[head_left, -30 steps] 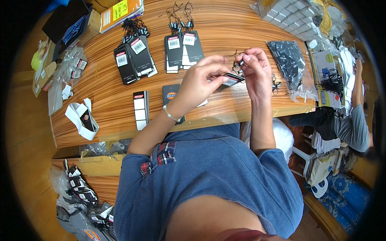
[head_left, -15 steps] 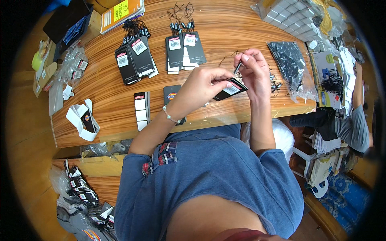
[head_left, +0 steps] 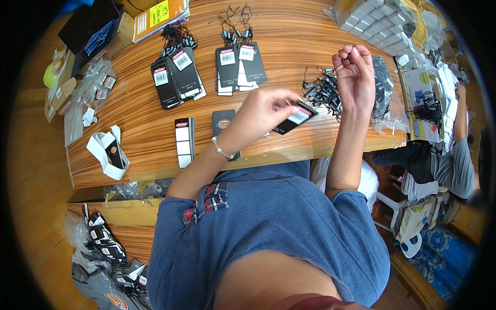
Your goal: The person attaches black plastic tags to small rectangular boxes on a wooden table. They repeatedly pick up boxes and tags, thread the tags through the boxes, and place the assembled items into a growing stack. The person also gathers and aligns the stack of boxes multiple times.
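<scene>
My left hand (head_left: pixel 263 111) pinches a black hang tag (head_left: pixel 293 121) with a white sticker, tilted above the table's near side. Raised to the right, apart from the tag, is my right hand (head_left: pixel 356 75), its fingertips pressed together; what they hold, if anything, is too small to make out. Between the tag and my right wrist lies a loose pile of black tag strings (head_left: pixel 321 89). A stack of black tags (head_left: pixel 223 119) sits partly hidden under my left forearm. Left of it is a stack of sticker strips (head_left: pixel 183 147).
Two groups of strung tags, a left bunch (head_left: pixel 181 75) and a right bunch (head_left: pixel 240 64), lie farther back. A plastic bag (head_left: pixel 382 88) and stacked white boxes (head_left: pixel 369 26) stand right. A white ribbon loop (head_left: pixel 98 152) is left. Another person's arm (head_left: pixel 460 113) shows far right.
My right hand has left the tag and moved up and to the right, uncovering the string pile. My left hand stays in place with the tag.
</scene>
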A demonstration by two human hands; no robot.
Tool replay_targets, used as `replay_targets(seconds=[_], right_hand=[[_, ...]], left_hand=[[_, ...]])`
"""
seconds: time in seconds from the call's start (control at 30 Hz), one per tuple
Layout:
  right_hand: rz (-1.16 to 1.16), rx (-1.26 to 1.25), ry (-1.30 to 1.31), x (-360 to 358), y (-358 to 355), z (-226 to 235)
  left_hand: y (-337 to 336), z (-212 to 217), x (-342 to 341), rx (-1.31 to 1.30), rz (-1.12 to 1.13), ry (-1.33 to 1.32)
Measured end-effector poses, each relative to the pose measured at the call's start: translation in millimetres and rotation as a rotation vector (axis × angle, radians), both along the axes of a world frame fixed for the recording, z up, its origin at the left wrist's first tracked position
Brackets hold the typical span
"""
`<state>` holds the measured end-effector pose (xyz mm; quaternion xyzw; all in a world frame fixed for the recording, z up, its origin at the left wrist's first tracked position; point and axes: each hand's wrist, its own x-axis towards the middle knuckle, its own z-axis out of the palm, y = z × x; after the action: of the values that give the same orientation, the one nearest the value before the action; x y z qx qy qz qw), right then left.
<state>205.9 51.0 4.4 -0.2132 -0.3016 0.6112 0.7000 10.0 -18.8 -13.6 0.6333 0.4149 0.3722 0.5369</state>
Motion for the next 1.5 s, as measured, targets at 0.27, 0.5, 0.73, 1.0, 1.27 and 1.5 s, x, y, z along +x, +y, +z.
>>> replay_targets(seconds=[0.27, 0.5, 0.73, 1.0, 1.27, 1.5], right_hand=[[0.011, 0.132, -0.753, -54, -39, 9], [-0.294, 0.266, -1.043, -76, -38, -3], [-0.299, 0.323, -1.048, -76, -36, -3], [-0.316, 0.347, -1.158, -77, -37, 2], [-0.214, 0.202, -0.907, -81, -35, -3], [-0.28, 0.367, -1.047, -78, -34, -7]], left_hand=[[26, 7, -23, 0.143, 0.346, -0.136], [23, 12, -21, 0.204, 0.426, -0.134], [24, 14, -21, 0.224, 0.421, -0.101], [23, 15, -20, 0.228, 0.399, -0.091], [23, 16, -21, 0.204, 0.411, -0.097], [22, 19, -22, 0.259, 0.385, -0.052]])
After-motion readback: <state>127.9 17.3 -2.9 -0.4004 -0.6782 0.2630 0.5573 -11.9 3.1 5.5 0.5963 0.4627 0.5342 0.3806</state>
